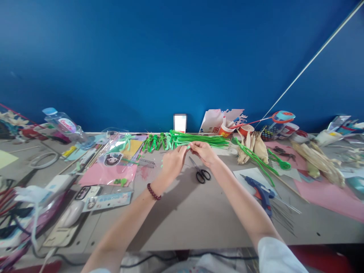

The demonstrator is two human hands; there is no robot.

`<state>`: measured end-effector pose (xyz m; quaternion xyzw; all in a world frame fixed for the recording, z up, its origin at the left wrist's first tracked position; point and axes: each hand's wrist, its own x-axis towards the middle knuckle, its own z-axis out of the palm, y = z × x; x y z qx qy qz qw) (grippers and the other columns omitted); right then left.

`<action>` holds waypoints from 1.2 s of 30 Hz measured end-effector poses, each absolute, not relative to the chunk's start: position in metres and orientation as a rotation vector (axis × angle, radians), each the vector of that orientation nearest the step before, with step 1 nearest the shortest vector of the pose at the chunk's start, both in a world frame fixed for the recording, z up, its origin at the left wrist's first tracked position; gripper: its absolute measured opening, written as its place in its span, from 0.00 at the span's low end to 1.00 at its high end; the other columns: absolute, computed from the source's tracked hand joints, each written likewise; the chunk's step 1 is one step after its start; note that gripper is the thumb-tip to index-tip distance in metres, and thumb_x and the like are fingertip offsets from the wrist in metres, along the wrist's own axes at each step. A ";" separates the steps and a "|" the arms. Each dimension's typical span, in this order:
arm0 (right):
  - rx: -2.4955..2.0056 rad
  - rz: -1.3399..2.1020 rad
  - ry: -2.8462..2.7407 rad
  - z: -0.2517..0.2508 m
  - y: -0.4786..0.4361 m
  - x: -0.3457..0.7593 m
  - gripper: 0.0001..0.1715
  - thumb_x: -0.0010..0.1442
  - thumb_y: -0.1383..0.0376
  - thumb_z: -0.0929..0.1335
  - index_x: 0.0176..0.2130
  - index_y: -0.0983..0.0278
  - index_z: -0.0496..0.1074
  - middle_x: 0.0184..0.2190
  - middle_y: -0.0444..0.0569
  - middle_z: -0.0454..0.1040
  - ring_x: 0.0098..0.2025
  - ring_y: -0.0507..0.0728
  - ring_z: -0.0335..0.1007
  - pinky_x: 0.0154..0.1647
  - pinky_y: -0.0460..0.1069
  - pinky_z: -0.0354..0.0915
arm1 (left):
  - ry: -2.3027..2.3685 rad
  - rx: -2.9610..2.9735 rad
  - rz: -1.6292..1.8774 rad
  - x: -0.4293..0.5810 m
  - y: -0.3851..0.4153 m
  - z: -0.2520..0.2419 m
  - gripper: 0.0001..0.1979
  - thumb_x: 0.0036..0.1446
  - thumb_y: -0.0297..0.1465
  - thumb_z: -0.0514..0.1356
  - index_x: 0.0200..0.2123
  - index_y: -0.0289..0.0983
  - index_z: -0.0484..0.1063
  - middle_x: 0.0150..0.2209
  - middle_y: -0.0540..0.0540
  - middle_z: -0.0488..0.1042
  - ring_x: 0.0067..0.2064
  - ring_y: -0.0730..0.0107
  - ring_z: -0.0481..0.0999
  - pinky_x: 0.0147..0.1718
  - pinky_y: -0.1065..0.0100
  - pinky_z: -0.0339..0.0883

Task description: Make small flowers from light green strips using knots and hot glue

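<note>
A small light green piece, seemingly pipe cleaner (188,147), is pinched between the fingertips of both hands above the middle of the table. My left hand (173,160), with a dark red bead bracelet at its wrist, is closed on one end. From the other side, my right hand (203,152) is closed on the same piece. Black-handled scissors (202,176) lie just below my right hand. Behind the hands lie a bundle of green pipe cleaners (207,140) and several twisted green pipe-cleaner shapes (154,142).
A blue glue gun (263,195) rests on the right near thin wires. Dried corn husks (247,148) and paper cups (226,131) stand behind it. On the left are a plastic bottle (65,125), pink paper (108,174) and a white mouse (72,213). A blue wall (159,68) borders the back.
</note>
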<state>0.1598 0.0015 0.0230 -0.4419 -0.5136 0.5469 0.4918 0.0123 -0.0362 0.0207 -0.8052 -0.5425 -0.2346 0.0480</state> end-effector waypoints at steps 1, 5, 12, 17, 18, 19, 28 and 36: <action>-1.064 1.341 -1.239 0.024 0.001 0.160 0.22 0.39 0.49 0.74 0.24 0.64 0.72 0.19 0.42 0.66 0.24 0.50 0.59 0.31 0.48 0.58 | -1.665 -2.453 -0.721 0.012 -0.036 0.021 0.15 0.65 0.31 0.44 0.43 0.39 0.69 0.36 0.43 0.75 0.30 0.66 0.73 0.27 0.69 0.55; -1.114 1.243 -1.336 0.030 -0.001 0.163 0.19 0.43 0.52 0.73 0.28 0.64 0.75 0.23 0.44 0.72 0.27 0.51 0.63 0.33 0.48 0.59 | -1.722 -2.468 -0.745 0.011 -0.035 0.023 0.15 0.65 0.31 0.44 0.42 0.38 0.69 0.37 0.42 0.75 0.30 0.65 0.72 0.27 0.68 0.54; -1.147 1.166 -1.425 0.033 -0.003 0.167 0.12 0.46 0.57 0.71 0.28 0.64 0.76 0.25 0.44 0.74 0.29 0.52 0.64 0.33 0.48 0.58 | -1.690 -2.464 -0.732 0.010 -0.034 0.022 0.14 0.65 0.33 0.44 0.40 0.37 0.69 0.35 0.42 0.75 0.29 0.65 0.72 0.25 0.68 0.52; -1.151 1.224 -1.427 0.032 0.000 0.169 0.14 0.44 0.56 0.71 0.25 0.64 0.74 0.22 0.43 0.70 0.26 0.51 0.61 0.30 0.48 0.57 | -1.646 -2.467 -0.673 0.012 -0.035 0.019 0.12 0.64 0.29 0.45 0.42 0.37 0.68 0.35 0.40 0.73 0.30 0.65 0.73 0.27 0.68 0.54; -1.145 1.264 -1.408 0.033 0.000 0.170 0.15 0.43 0.55 0.72 0.25 0.64 0.74 0.21 0.43 0.69 0.26 0.50 0.60 0.29 0.48 0.56 | -1.638 -2.476 -0.673 0.012 -0.036 0.019 0.12 0.64 0.27 0.45 0.42 0.37 0.68 0.35 0.40 0.73 0.31 0.64 0.73 0.28 0.67 0.55; -1.136 1.313 -1.384 0.033 0.000 0.170 0.16 0.42 0.54 0.73 0.24 0.65 0.73 0.20 0.42 0.68 0.25 0.50 0.60 0.29 0.48 0.56 | -1.632 -2.486 -0.679 0.012 -0.037 0.019 0.12 0.63 0.25 0.45 0.42 0.37 0.68 0.34 0.40 0.73 0.32 0.64 0.73 0.29 0.67 0.56; -1.078 1.480 -1.216 0.035 0.001 0.174 0.17 0.38 0.56 0.76 0.27 0.64 0.75 0.24 0.42 0.71 0.27 0.49 0.62 0.29 0.46 0.58 | -1.750 -2.605 -0.996 0.011 -0.035 0.027 0.12 0.64 0.33 0.46 0.37 0.38 0.68 0.29 0.46 0.71 0.27 0.70 0.68 0.26 0.69 0.53; -0.855 1.659 -1.413 0.050 -0.005 0.186 0.19 0.45 0.58 0.74 0.38 0.62 0.77 0.30 0.45 0.75 0.30 0.51 0.67 0.33 0.48 0.59 | -2.071 -3.463 -1.967 0.009 -0.030 0.039 0.17 0.57 0.46 0.52 0.27 0.37 0.63 0.18 0.56 0.50 0.18 0.79 0.48 0.17 0.72 0.42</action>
